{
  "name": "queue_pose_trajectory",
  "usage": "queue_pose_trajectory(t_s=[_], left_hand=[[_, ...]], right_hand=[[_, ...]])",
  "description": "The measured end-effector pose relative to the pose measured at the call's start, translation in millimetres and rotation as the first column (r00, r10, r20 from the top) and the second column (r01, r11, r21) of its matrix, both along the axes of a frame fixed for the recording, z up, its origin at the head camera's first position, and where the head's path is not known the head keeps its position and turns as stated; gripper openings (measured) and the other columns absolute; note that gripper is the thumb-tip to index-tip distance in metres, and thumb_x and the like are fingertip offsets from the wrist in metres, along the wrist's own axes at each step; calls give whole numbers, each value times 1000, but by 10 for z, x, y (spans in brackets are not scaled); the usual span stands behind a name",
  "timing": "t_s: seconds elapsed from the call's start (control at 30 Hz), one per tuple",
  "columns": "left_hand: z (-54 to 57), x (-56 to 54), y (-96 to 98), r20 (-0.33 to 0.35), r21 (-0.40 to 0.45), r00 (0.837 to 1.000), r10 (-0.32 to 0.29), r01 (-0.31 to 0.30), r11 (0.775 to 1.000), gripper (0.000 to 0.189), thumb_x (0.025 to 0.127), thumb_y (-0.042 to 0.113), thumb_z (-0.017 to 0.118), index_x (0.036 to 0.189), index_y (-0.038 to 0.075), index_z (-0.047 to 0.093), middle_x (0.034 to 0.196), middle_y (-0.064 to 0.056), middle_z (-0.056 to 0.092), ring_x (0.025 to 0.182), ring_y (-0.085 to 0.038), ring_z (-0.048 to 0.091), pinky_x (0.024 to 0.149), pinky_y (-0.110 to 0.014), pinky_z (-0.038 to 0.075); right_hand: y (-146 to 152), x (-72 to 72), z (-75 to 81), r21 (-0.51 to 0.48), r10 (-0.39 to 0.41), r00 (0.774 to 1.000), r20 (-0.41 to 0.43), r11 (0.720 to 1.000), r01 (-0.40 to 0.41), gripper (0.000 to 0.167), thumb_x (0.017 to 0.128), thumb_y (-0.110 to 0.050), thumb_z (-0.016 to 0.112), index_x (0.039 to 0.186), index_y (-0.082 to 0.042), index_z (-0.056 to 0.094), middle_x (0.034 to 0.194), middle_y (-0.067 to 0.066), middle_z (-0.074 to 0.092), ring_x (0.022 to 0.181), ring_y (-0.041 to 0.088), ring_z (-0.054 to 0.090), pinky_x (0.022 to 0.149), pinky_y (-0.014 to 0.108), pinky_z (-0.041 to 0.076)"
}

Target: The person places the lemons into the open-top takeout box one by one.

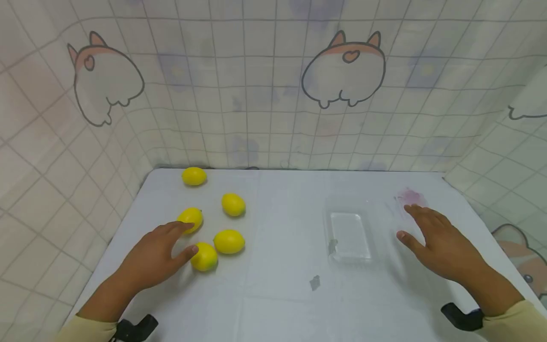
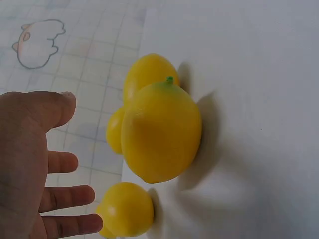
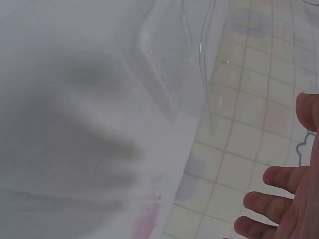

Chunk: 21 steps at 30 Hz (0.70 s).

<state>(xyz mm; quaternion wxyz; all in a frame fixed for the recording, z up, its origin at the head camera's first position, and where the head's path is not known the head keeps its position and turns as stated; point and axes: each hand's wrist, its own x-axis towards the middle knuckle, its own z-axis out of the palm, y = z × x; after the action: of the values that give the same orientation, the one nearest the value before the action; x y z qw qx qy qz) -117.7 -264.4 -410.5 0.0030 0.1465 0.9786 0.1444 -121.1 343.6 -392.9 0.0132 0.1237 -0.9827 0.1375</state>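
Observation:
Several yellow lemons lie on the left half of the white table. My left hand [image 1: 155, 256] hovers beside the nearest lemon [image 1: 204, 257], thumb and fingers spread apart and holding nothing. Its fingertips overlap another lemon [image 1: 191, 219] in the head view. In the left wrist view, a large lemon [image 2: 162, 132] with a green tip stands clear of the fingers. Over the right side of the table is my right hand [image 1: 444, 244], fingers extended and nothing in it. To its left sits a clear plastic tray [image 1: 348, 235], also seen as a transparent container [image 3: 164, 59] in the right wrist view.
Farther back are a lemon [image 1: 233, 204] and one near the rear edge [image 1: 194, 176]. A pink stain [image 1: 410, 197] marks the table at the right, and a small grey patch [image 1: 315, 283] lies near the front. A tile-patterned curtain [image 1: 273, 95] surrounds the table [image 1: 282, 313].

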Motion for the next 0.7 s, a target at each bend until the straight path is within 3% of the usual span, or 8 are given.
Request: queue_pose_trajectory(t_s=[0.33,0.57,0.7], left_hand=[[-70,65,88,50,-11,998,47,-47,999,75,93,64,64,144,10,55,145,-21,53,130,-46,51,103,-67,42],[-169,78,135,120,8,989,83,-85,996,85,87,73,63,144,12,53,146,-16,55,131,-43,51,103,-65,43],[-230,95,136,107,23,991,80,-83,996,87,86,73,65,145,10,53,144,-13,57,131,-41,52,103,-64,44]], right_hand=[[-78,8,-146,-13,4,999,46,1000,-3,81,102,-57,53,156,0,34,157,29,35,140,54,31,105,75,30],[-123,35,-211,-21,12,999,40,1000,-11,79,102,-55,55,154,2,38,153,29,40,139,53,34,105,73,31],[-141,48,-235,-28,7,999,51,1000,-6,79,102,-56,54,154,1,38,152,29,41,138,53,35,105,73,32]])
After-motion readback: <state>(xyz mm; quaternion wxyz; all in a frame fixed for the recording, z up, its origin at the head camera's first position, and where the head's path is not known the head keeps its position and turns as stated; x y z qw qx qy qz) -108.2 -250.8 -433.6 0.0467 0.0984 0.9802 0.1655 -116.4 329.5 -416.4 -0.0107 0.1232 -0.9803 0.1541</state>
